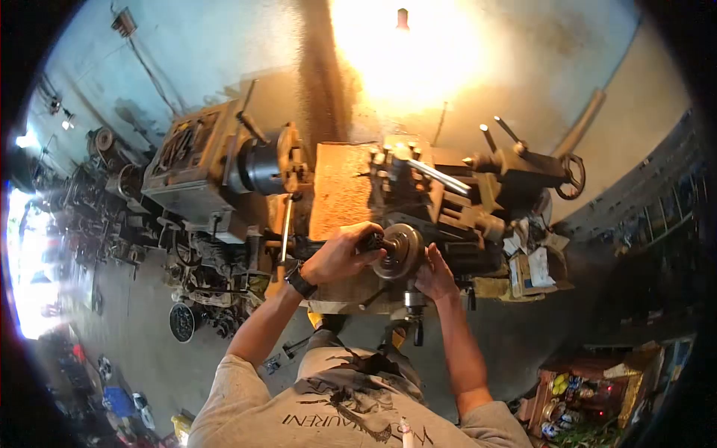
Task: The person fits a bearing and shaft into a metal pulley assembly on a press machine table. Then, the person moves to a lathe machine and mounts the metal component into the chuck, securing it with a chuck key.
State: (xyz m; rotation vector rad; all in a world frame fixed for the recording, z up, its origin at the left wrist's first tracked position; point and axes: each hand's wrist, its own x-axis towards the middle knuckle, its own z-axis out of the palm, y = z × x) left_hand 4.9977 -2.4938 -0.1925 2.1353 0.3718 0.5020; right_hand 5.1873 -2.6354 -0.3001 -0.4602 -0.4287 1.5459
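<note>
A round, shiny metal disc with a stepped hub and short shaft (399, 252) is held up in front of the lathe, its flat side tilted to the left. My left hand (346, 254), with a dark watch at the wrist, is closed around the dark shaft end on the disc's left. On the other side, my right hand (436, 276) grips the rim, its fingers partly hidden behind the disc. Just below it is a crank handle (415, 313) with a metal collar. Behind the disc lies the lathe carriage (403, 187), left of which is a brownish board (340, 194).
The lathe headstock with its chuck (261, 166) stands at left, and the tailstock (526, 168) with a handwheel (573, 177) at right. A long lever (285, 228) rises near my left forearm. Cardboard boxes (534, 265) sit at right; metal parts crowd the left.
</note>
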